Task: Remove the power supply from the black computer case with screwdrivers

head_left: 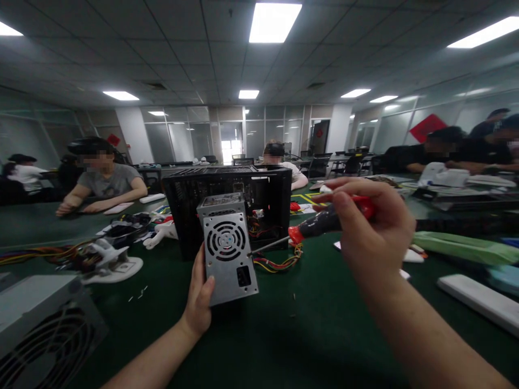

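Observation:
My left hand (pixel 198 297) grips the lower left side of a silver power supply unit (pixel 227 281), its thumb on the face with the round fan grille and power socket. The unit is tilted slightly in front of an open black computer case (pixel 182 216). In my right hand (pixel 377 232) is a screwdriver (pixel 320 224) with a black and red handle. Its metal shaft points left, and the tip is at the unit's right edge; whether it touches cannot be told. Coloured cables (pixel 279 266) run from behind the unit towards the case.
Another grey power supply (pixel 44 324) stands at the lower left. Near it are a white plastic piece (pixel 117 267), bundled wires (pixel 44 253) and small screws (pixel 141 293). To the right lie a green strip-like object (pixel 462 246) and a white bar (pixel 482 302). A person (pixel 107 178) sits across the table.

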`<state>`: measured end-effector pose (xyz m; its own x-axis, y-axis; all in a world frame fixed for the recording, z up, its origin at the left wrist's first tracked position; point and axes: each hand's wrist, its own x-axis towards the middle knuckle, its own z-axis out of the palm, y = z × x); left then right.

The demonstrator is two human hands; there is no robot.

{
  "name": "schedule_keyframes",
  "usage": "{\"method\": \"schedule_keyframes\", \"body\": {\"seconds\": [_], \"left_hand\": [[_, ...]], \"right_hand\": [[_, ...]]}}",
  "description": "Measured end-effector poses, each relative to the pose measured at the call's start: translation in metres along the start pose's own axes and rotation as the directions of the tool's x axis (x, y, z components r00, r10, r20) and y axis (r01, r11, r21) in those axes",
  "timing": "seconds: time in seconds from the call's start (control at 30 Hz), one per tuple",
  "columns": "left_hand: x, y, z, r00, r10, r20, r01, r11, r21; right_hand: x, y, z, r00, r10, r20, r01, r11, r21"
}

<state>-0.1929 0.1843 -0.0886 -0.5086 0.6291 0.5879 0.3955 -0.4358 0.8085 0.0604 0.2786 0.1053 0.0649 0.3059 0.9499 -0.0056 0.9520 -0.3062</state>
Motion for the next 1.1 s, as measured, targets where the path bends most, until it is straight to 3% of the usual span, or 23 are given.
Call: {"method": "schedule_keyframes", "body": {"seconds": [0.07, 0.17, 0.3, 0.43, 0.5, 0.6, 0.77, 0.9, 1.0, 1.1], "left_hand": [[0.0, 0.0, 0.0, 1.0, 0.007, -0.007, -0.007, 1.0, -0.007], [0.0, 0.001, 0.001, 1.0, 0.026, 0.0, -0.026, 1.0, -0.015], [0.001, 0.004, 0.002, 0.999, 0.037, 0.006, -0.037, 0.999, -0.012], [0.002, 0.008, 0.002, 0.999, 0.046, 0.003, -0.046, 0.999, 0.001], [0.003, 0.009, 0.002, 0.999, 0.051, 0.004, -0.051, 0.999, -0.001], [0.003, 0.01, 0.002, 0.999, 0.041, 0.012, -0.041, 0.999, -0.002], [0.002, 0.009, 0.001, 0.999, 0.027, 0.021, -0.027, 1.0, 0.001], [0.001, 0.006, 0.0, 1.0, 0.015, 0.011, -0.015, 1.0, -0.009], [0.0, 0.002, -0.001, 1.0, -0.014, -0.004, 0.014, 1.0, -0.012], [-0.001, -0.002, -0.002, 0.998, -0.055, -0.016, 0.055, 0.998, -0.036]], "right_hand": [[-0.001, -0.005, -0.001, 0.998, -0.039, 0.047, 0.035, 0.996, 0.085], [0.006, -0.014, -0.02, 0.961, -0.013, 0.276, -0.005, 0.998, 0.064], [0.021, -0.023, -0.05, 0.824, 0.084, 0.56, -0.138, 0.989, 0.055], [0.031, -0.024, -0.063, 0.687, 0.006, 0.727, -0.06, 0.997, 0.049], [0.035, -0.024, -0.061, 0.698, 0.027, 0.716, -0.05, 0.999, 0.011], [0.037, -0.025, -0.052, 0.789, 0.136, 0.6, -0.098, 0.991, -0.096], [0.021, -0.016, -0.024, 0.97, 0.127, 0.209, -0.074, 0.967, -0.244], [-0.004, -0.004, 0.003, 0.997, 0.033, -0.076, -0.039, 0.996, -0.077], [-0.008, 0.001, 0.006, 0.999, 0.034, -0.021, -0.032, 0.994, 0.107], [0.004, 0.003, -0.011, 0.973, 0.098, 0.207, -0.126, 0.984, 0.129]]}}
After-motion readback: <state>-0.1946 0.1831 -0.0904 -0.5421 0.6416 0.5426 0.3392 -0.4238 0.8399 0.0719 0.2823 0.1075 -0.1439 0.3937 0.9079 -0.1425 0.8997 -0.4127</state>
